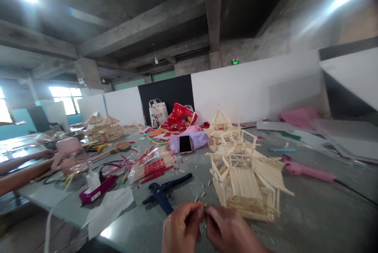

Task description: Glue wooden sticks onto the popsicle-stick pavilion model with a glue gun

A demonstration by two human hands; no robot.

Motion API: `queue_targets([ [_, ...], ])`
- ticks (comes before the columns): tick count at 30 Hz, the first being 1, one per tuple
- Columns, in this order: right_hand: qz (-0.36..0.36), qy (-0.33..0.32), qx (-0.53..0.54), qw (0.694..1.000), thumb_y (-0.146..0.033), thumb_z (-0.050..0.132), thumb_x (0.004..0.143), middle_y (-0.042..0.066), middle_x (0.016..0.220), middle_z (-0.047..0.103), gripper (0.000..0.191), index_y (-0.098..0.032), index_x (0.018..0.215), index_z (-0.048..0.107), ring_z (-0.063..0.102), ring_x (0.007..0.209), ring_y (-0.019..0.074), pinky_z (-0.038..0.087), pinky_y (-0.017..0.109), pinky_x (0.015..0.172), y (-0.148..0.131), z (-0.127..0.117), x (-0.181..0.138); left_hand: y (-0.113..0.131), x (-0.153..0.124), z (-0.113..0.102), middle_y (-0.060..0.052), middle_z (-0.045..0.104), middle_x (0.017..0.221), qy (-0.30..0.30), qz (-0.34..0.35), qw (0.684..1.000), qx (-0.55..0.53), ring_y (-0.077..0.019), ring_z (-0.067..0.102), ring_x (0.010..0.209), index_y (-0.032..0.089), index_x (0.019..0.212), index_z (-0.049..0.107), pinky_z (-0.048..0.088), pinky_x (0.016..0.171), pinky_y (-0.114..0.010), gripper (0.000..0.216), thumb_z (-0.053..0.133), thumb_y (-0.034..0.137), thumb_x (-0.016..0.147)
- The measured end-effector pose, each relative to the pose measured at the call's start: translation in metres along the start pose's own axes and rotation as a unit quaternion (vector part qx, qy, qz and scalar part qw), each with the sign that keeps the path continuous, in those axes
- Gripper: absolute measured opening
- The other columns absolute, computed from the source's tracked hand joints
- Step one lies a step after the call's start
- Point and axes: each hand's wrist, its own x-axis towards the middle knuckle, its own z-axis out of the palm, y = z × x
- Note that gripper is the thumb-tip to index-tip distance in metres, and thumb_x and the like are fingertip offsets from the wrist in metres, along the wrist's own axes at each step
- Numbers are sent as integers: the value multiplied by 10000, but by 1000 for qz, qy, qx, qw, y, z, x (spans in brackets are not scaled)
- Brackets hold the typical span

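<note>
My left hand (182,228) and my right hand (228,231) meet at the bottom centre, fingertips pinched together on a small wooden stick piece (203,206). Just beyond them stands a model house of thin wooden sticks (247,174) on the grey table (313,213). Blue-handled cutters (163,193) lie to the left of my hands. Small stick offcuts are scattered on the table between the cutters and the model.
A pink glue gun (307,171) lies at right, a purple one (97,190) with white paper (109,210) at left. Bundles of sticks (150,164), a phone (185,144) on purple cloth, other stick models (103,127) and bags sit farther back. Another person's arms (20,170) reach in at far left.
</note>
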Motion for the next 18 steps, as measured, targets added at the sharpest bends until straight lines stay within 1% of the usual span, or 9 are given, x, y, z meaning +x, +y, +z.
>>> queue_targets([
  [3,16,-11,66,998,-171,400,776,-13,491,505,158,-162,648,492,514,404,119,341,185,408,-4,-2,-1,-3,3,-2,43,451,389,-27,-18,999,-39,-81,398,343,124,833,654,297,364,-176,374,513,459,742],
  [5,42,-21,131,990,-255,387,803,-8,482,509,219,-153,637,487,522,370,120,294,156,335,-6,-3,-1,-3,4,-5,44,447,386,-53,-31,995,-74,-72,373,337,98,845,648,280,363,-179,400,533,463,732],
  [7,64,-36,206,976,-351,389,807,19,544,557,275,-140,670,500,558,396,139,318,143,320,-6,-2,1,-3,5,-9,31,477,406,-73,-45,989,-120,-65,362,349,81,854,644,266,363,-178,417,557,466,719],
  [9,79,-59,280,955,-431,399,792,39,595,588,330,-128,714,505,568,402,144,358,144,320,-4,0,2,-1,4,-12,30,484,412,-72,-56,982,-168,-55,342,351,79,844,645,247,356,-172,419,584,467,698],
  [11,91,-76,340,933,-471,415,776,52,613,598,368,-116,738,504,565,396,137,377,143,319,-1,2,4,1,3,-14,39,473,406,-65,-65,977,-192,-45,324,347,84,824,648,234,351,-168,410,617,463,670],
  [13,97,-77,376,918,-483,457,765,52,600,593,383,-104,743,506,556,386,125,368,128,310,3,4,5,2,3,-15,47,460,402,-52,-70,978,-188,-44,327,346,87,799,646,230,345,-165,406,645,461,639],
  [15,96,-68,395,911,-497,513,754,50,615,594,404,-94,767,512,555,385,116,371,119,313,7,6,6,2,4,-16,46,468,412,-46,-71,982,-169,-45,337,344,90,781,638,238,342,-164,415,652,473,621],
  [18,82,-61,414,905,-530,570,747,43,631,592,448,-90,811,513,574,414,127,399,127,337,9,8,6,0,8,-17,44,475,412,-59,-67,986,-142,-45,329,326,103,759,613,242,332,-166,417,619,501,635],
])
